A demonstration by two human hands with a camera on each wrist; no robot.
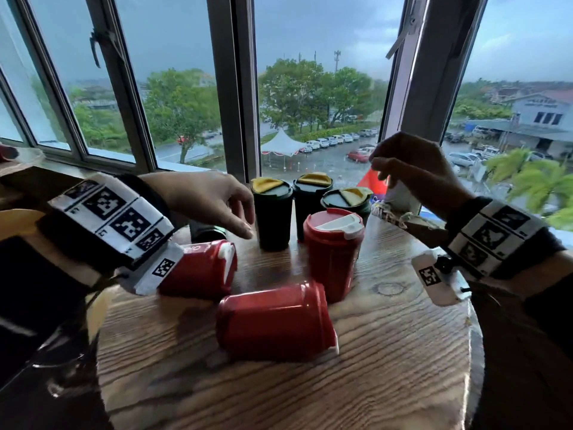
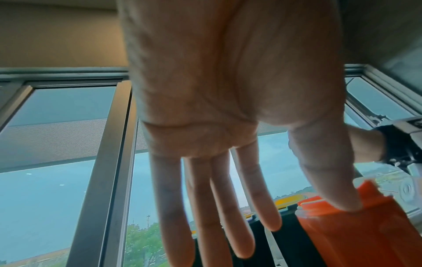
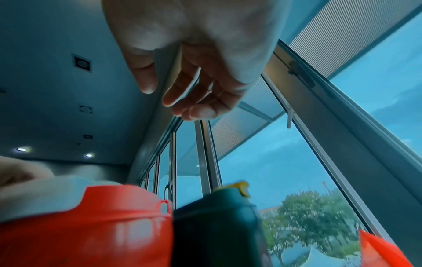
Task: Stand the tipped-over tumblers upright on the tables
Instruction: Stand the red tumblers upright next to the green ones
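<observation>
Round wood-grain table [image 1: 387, 352] before tall grey-framed windows [image 1: 232, 88], overcast sky, recessed ceiling lights [image 3: 21, 149].

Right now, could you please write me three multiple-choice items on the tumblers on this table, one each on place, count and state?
1. Where does the upright red tumbler stand?
A. In front of the green tumblers
B. On the window sill
C. Under the table

2. How many red tumblers lie tipped over?
A. None
B. Two
C. Four

3. What are the hands doing?
A. Both gripping tumblers
B. Both holding nothing
C. Both pressing on the table

Answers:
1 A, it stands nearer the camera than the green tumblers.
2 B, one left, one nearest.
3 B, left hand and right hand hover empty.
</observation>
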